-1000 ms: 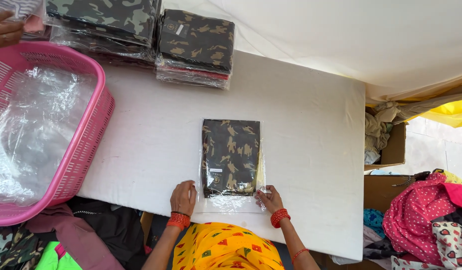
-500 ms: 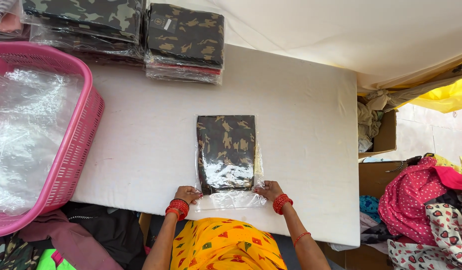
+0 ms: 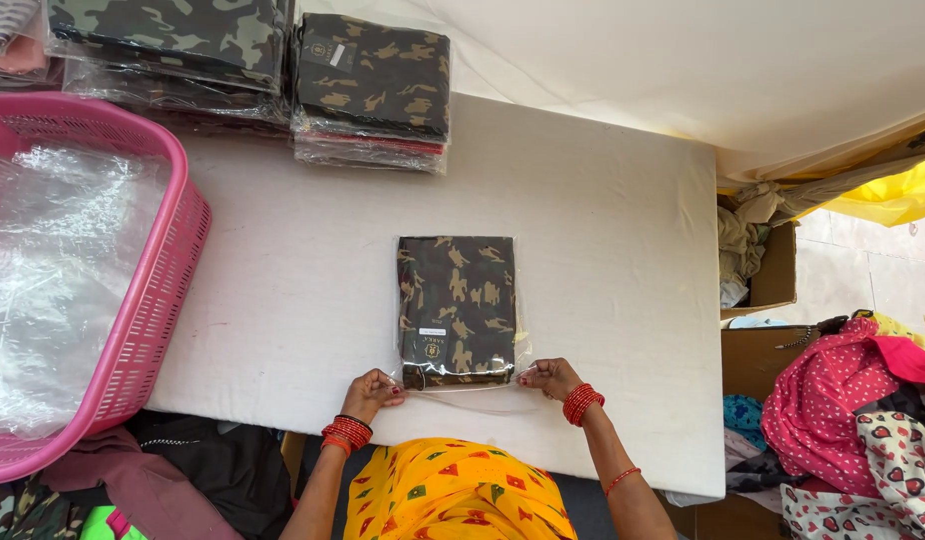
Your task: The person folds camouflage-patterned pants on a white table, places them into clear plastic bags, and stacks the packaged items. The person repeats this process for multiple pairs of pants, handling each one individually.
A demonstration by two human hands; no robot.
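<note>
Centrally, near the front edge of the white table [image 3: 603, 250], we had a folded camouflage garment [image 3: 456, 308] lying flat inside a clear plastic bag [image 3: 523, 345], its long side running away from us. The bag's open end extended past the garment toward our body and lay on the table between our two hands. Our left hand [image 3: 375, 391] pinched the left corner of that open end, fingers closed on the film; our right hand [image 3: 550, 377] pinched the right corner likewise. Both hands were well apart, one at each side of the bag, and each wrist carried red bangles. At the far edge of the table, a stack of bagged camouflage garments [image 3: 373, 85] stood well apart from the garment in hand, with a second, wider stack [image 3: 173, 50] just beside it to the left. A pink plastic basket [image 3: 173, 290] occupied the left end of the table and held loose clear bags [image 3: 53, 280]. To the right of the table, cardboard boxes [image 3: 773, 275] and a heap of patterned pink cloth [image 3: 843, 400] were visible.
</note>
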